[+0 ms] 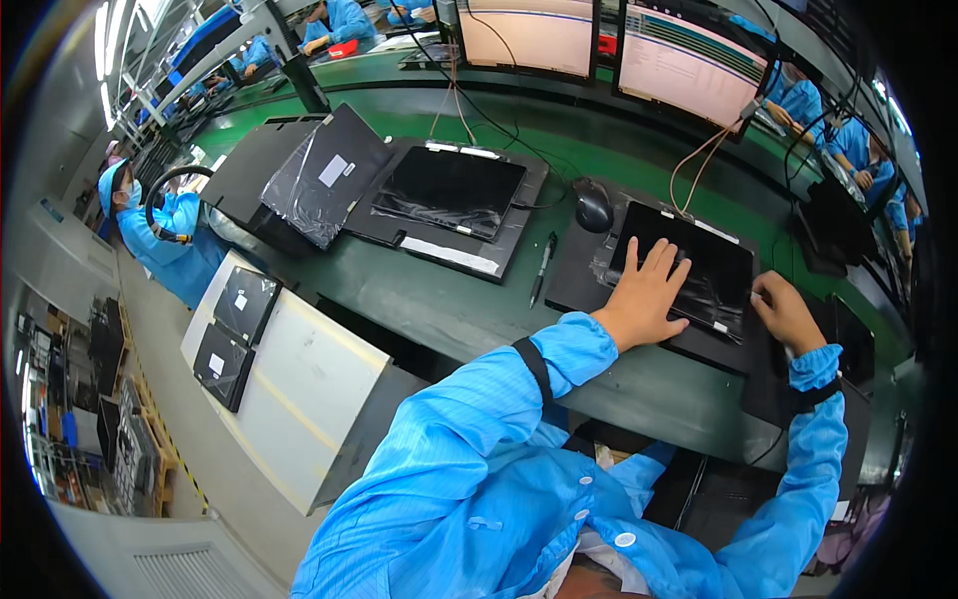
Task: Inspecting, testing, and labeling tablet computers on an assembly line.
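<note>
Hands rest on a dark flat panel (pixel 689 275), film-covered and glossy, which lies on a black tray (pixel 584 285) at the right end of the green workbench (pixel 439 299), just in front of the person. The left hand (pixel 647 295) lies flat on the panel's near-left area, fingers spread wide, palm down, gripping nothing. The right hand (pixel 785 311) sits at the panel's right edge with fingers curled; whether it pinches the film, the edge or nothing cannot be told from this view. A tan cable (pixel 699 165) runs from the panel's far edge up toward a monitor (pixel 689 60). A black mouse (pixel 593 206) and a pen (pixel 543 268) lie just left of the tray; a second panel (pixel 449 190) on its own tray sits further left, well apart. Judgement: the step appears to be steadying the panel while the right edge is worked. Good practice would be light, even pressure from the flat left palm, no fingertip loading on the glossy face, any pull at the edge kept low and slow, and the cable kept slack.
</note>
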### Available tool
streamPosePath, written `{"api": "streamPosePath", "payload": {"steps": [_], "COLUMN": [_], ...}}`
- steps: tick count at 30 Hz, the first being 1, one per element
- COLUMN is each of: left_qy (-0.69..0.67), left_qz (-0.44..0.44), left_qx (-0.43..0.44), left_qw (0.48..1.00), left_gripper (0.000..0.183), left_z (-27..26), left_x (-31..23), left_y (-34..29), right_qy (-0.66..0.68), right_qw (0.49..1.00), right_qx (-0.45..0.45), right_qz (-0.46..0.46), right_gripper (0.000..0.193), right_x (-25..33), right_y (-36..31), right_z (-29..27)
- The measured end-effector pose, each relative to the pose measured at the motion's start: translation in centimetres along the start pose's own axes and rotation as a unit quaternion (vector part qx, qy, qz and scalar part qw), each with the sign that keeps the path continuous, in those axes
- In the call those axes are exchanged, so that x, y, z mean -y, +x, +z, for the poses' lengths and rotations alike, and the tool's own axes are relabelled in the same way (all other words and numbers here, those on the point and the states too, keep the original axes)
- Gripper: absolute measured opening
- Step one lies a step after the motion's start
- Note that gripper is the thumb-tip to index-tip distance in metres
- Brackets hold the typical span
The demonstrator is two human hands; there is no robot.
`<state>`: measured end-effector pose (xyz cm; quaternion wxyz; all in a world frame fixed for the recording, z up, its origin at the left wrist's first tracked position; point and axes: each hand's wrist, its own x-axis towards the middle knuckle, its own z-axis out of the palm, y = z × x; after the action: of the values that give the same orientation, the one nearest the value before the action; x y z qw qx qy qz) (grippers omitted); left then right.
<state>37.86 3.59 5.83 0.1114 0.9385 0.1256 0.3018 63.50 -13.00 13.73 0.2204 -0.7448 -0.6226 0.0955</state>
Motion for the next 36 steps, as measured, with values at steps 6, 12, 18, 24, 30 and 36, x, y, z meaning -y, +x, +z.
{"api": "streamPosePath", "payload": {"steps": [6,12,18,24,30,36], "left_qy": [-0.019,-0.138,-0.202,-0.529,-0.504,0.236], "left_qz": [0.077,0.067,-0.274,-0.312,-0.301,-0.395], "left_qx": [-0.074,-0.294,-0.426,-0.514,-0.549,-0.22], "left_qw": [0.994,0.943,0.838,0.599,0.595,0.86], "left_gripper": [0.064,0.053,0.023,0.035,0.033,0.04], "left_z": [-0.2,-11.3,-23.1,-34.5,-46.7,-53.8], "left_x": [1.4,2.3,9.6,22.6,45.4,53.4], "left_y": [0.5,-3.4,-14.8,-18.3,-27.1,-37.0], "right_qy": [-0.069,-0.22,-0.092,-0.065,-0.151,-0.239], "right_qw": [0.994,0.941,0.981,0.98,0.963,0.899], "right_qx": [-0.061,-0.252,-0.168,-0.174,-0.207,-0.327], "right_qz": [0.05,-0.057,0.011,0.065,0.082,0.167], "right_gripper": [0.025,0.042,0.037,0.034,0.041,0.06], "right_x": [8.1,8.8,5.3,5.4,4.2,-2.1], "right_y": [0.0,-1.6,-5.0,-7.4,-8.2,-9.0], "right_z": [-5.3,-4.3,2.9,6.4,6.1,5.8]}}
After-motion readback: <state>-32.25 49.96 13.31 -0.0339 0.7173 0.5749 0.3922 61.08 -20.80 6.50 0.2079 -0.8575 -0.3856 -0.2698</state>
